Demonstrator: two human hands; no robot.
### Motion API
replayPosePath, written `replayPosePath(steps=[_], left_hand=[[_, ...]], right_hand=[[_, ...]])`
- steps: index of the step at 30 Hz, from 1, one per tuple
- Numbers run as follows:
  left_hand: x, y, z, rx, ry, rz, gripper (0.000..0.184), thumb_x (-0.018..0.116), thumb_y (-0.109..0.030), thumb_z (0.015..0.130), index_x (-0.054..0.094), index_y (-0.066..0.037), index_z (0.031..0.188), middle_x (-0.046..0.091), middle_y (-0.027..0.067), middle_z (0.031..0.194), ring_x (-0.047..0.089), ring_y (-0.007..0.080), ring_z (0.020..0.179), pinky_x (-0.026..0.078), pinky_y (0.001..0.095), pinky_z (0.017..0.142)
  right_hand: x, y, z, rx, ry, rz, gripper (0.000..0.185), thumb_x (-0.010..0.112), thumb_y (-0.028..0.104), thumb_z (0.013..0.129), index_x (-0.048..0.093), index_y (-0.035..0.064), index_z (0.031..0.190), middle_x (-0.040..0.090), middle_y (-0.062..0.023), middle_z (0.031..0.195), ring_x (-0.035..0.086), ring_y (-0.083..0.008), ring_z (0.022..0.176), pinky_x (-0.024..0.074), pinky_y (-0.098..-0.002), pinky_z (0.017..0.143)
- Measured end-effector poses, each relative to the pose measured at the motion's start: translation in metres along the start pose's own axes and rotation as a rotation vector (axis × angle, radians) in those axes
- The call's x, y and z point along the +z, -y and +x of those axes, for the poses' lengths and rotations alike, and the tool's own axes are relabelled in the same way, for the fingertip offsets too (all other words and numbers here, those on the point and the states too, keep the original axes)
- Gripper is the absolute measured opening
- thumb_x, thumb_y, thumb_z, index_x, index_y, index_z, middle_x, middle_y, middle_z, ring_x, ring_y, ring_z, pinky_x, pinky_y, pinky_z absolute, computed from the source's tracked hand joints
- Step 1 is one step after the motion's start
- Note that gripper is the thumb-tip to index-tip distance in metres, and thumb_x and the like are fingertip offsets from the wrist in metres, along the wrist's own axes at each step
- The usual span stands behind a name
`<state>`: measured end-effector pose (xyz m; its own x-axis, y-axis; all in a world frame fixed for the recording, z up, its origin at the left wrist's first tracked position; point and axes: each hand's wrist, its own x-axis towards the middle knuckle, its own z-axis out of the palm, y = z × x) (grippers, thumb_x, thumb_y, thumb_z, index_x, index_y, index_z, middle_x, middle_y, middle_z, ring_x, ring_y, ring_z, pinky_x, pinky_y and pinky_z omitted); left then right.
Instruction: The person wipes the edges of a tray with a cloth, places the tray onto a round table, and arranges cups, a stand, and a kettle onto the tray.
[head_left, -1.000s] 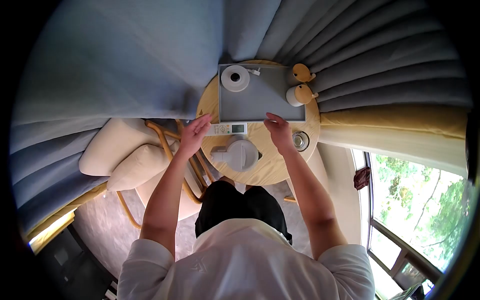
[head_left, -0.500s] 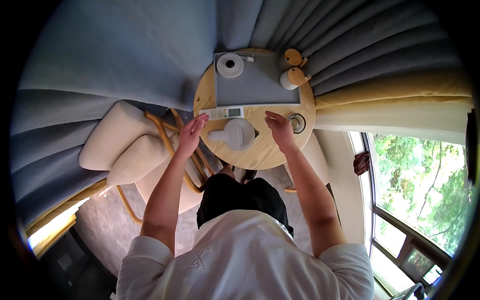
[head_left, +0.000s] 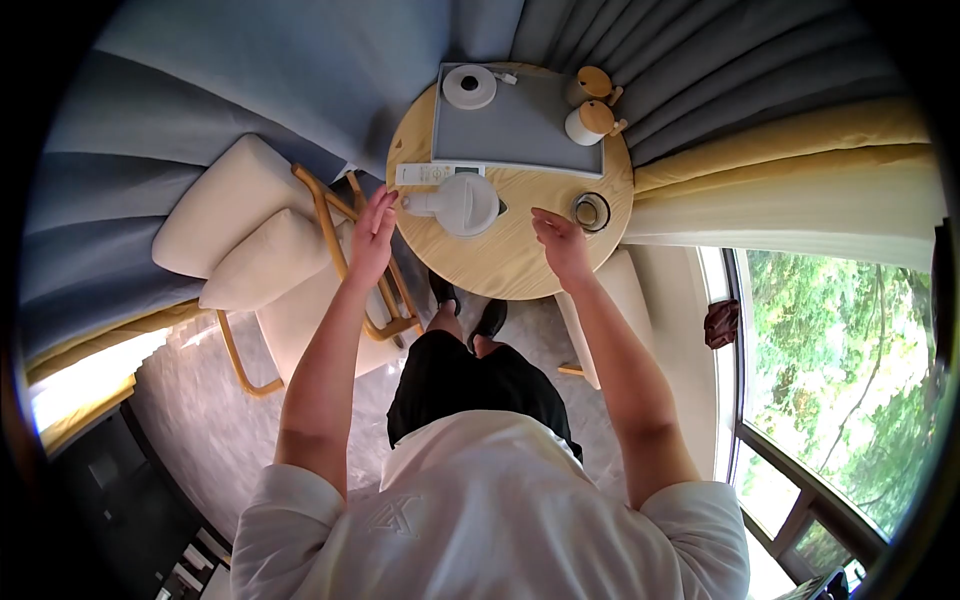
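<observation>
My left hand (head_left: 373, 232) is raised at the left edge of the round wooden table (head_left: 520, 265), fingers apart and nothing held, close to the handle of a white kettle (head_left: 467, 204). My right hand (head_left: 562, 245), also empty with its fingers extended, is over the table's right part, just below a round glass (head_left: 591, 212). Between the hands stands the kettle. Behind it lies a white remote control (head_left: 425, 174), its screen partly covered by the kettle.
A grey tray (head_left: 520, 125) bears a white round kettle base (head_left: 469, 87) and a white mug (head_left: 590, 122) with a wooden lid; another lidded mug (head_left: 592, 84) is behind. A cushioned chair (head_left: 250, 205) stands left, curtains (head_left: 780, 150) and a window (head_left: 830, 370) right.
The table and its objects have shifted upward in the view, and more floor and both shoes show. My left hand has risen slightly in view, with its fingers spreading; it is now beside the kettle handle.
</observation>
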<state>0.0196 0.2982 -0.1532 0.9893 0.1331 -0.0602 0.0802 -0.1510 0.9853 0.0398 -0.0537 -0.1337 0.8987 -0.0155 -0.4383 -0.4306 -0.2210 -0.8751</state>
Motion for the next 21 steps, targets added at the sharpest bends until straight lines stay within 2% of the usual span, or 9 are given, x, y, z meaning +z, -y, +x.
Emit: replayPosePath(steps=[2, 5, 8, 11, 12, 15, 21], left_hand=[[-0.004, -0.001, -0.011, -0.012, 0.000, 0.010, 0.059, 0.056, -0.032, 0.111, 0.039, -0.001, 0.158, 0.057, 0.0156, 0.152, 0.052, 0.0233, 0.141, 0.038, 0.0360, 0.119], [-0.004, -0.011, -0.022, -0.089, 0.028, -0.150, 0.063, 0.063, -0.023, 0.107, 0.037, -0.002, 0.160, 0.051, 0.0163, 0.157, 0.047, 0.0234, 0.146, 0.035, 0.0382, 0.121], [-0.006, -0.010, -0.025, -0.079, 0.058, -0.057, 0.072, 0.073, -0.015, 0.100, 0.036, -0.003, 0.160, 0.047, 0.0160, 0.161, 0.043, 0.0234, 0.150, 0.031, 0.0411, 0.124], [-0.006, -0.013, -0.020, -0.090, 0.090, 0.081, 0.080, 0.079, -0.012, 0.093, 0.037, -0.004, 0.161, 0.048, 0.0161, 0.160, 0.041, 0.0242, 0.151, 0.030, 0.0434, 0.125], [-0.006, -0.009, -0.017, -0.085, 0.101, 0.084, 0.083, 0.080, -0.010, 0.091, 0.036, -0.004, 0.161, 0.049, 0.0160, 0.159, 0.043, 0.0249, 0.150, 0.031, 0.0436, 0.124], [-0.005, 0.011, -0.008, -0.088, 0.104, 0.062, 0.083, 0.081, -0.010, 0.090, 0.037, -0.003, 0.160, 0.048, 0.0157, 0.160, 0.043, 0.0248, 0.150, 0.032, 0.0443, 0.124], [-0.002, 0.025, -0.002, -0.067, 0.121, -0.010, 0.083, 0.082, -0.008, 0.089, 0.039, -0.003, 0.159, 0.047, 0.0141, 0.161, 0.043, 0.0244, 0.150, 0.036, 0.0387, 0.122]], right_hand=[[-0.003, -0.016, -0.001, 0.003, 0.018, -0.022, 0.036, 0.068, 0.019, 0.100, 0.071, 0.0038, 0.133, 0.070, -0.0014, 0.096, 0.060, -0.0092, 0.087, 0.0503, -0.0258, 0.082], [-0.002, -0.026, -0.006, -0.041, 0.014, 0.007, 0.037, 0.066, 0.014, 0.100, 0.070, 0.0023, 0.134, 0.070, -0.0026, 0.098, 0.060, -0.0094, 0.088, 0.0506, -0.0260, 0.082], [0.000, -0.016, -0.013, 0.015, 0.029, -0.024, 0.040, 0.064, 0.011, 0.098, 0.067, 0.0006, 0.137, 0.073, -0.0072, 0.111, 0.065, -0.0133, 0.097, 0.0524, -0.0279, 0.087], [0.010, -0.044, -0.003, -0.230, 0.020, -0.010, 0.046, 0.066, 0.011, 0.095, 0.065, 0.0023, 0.140, 0.074, -0.0120, 0.119, 0.070, -0.0198, 0.108, 0.0557, -0.0324, 0.089], [0.009, -0.036, -0.004, -0.142, 0.078, -0.043, 0.056, 0.070, 0.011, 0.093, 0.058, 0.0022, 0.147, 0.067, -0.0155, 0.137, 0.065, -0.0269, 0.127, 0.0552, -0.0363, 0.099], [0.018, -0.019, -0.009, -0.116, 0.091, -0.103, 0.066, 0.075, 0.013, 0.091, 0.053, 0.0046, 0.152, 0.063, -0.0152, 0.145, 0.060, -0.0280, 0.133, 0.0537, -0.0385, 0.103], [0.038, -0.022, 0.002, -0.130, 0.137, -0.122, 0.083, 0.081, 0.017, 0.086, 0.043, 0.0114, 0.160, 0.053, -0.0145, 0.155, 0.053, -0.0285, 0.140, 0.0500, -0.0419, 0.111]])
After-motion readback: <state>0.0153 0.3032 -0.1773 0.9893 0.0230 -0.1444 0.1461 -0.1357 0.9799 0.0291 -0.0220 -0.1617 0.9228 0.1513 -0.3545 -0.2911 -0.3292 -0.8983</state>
